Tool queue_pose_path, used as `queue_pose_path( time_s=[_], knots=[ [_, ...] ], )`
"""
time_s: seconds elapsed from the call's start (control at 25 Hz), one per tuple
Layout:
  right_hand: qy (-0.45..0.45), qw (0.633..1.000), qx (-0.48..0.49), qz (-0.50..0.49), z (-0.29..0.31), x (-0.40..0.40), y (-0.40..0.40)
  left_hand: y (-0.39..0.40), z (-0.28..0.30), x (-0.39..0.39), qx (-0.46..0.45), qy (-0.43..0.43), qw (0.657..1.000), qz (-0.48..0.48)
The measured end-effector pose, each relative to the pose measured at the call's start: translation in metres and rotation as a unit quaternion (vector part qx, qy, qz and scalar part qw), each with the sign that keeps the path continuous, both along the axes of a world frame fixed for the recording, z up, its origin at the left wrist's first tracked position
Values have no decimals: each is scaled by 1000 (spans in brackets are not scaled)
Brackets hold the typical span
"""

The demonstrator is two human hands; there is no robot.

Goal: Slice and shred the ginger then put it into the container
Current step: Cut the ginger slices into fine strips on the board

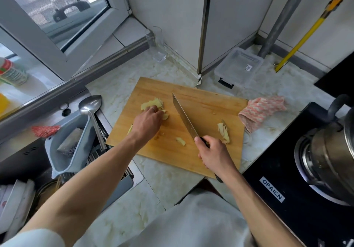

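Note:
A wooden cutting board (203, 101) lies on the marble counter. A pile of pale yellow ginger slices (153, 103) sits at its left; my left hand (148, 121) lies over the pile with curled fingers on the slices. More ginger pieces (224, 131) lie at the board's right, and a small piece (181, 141) lies in the middle. My right hand (212, 153) grips the black handle of a knife (183, 115), its blade angled across the board between the two piles. A clear plastic container (239, 66) stands beyond the board.
A drinking glass (156, 43) stands by the wall corner. A pink cloth (261, 110) lies right of the board. A stove with a steel pot (325, 151) is at the right. A ladle (92, 108) and grey strainer basket (63, 147) sit over the sink at left.

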State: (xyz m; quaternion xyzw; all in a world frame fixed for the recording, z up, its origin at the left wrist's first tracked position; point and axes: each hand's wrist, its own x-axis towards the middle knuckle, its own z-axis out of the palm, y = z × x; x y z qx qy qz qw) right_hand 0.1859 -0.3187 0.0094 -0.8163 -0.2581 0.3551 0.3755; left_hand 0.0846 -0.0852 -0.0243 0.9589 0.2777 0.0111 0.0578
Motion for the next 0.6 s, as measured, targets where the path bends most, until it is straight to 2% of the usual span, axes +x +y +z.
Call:
queue_pose_path(
  time_s=[0.2, 0.36, 0.44, 0.48, 0.52, 0.6],
  knots=[
    [5, 1000, -6, 8, -3, -2, 3, 8, 2, 0, -32, -1, 998, -57],
    [17, 1000, 0, -1, -6, -2, 3, 9, 4, 7, 23, 25, 996, -82],
    [19, 1000, 0, -7, -7, -2, 0, -1, 6, 8, -29, -70, 997, -15],
    [18, 1000, 1, -10, -7, -2, -1, -7, 10, 8, -104, -144, 982, 65],
    [16, 1000, 3, -12, -8, -1, -3, -13, 14, 9, -201, -213, 944, 153],
    [14, 1000, 10, -14, -10, -1, -6, -27, 20, 8, -405, -288, 821, 281]
  ],
)
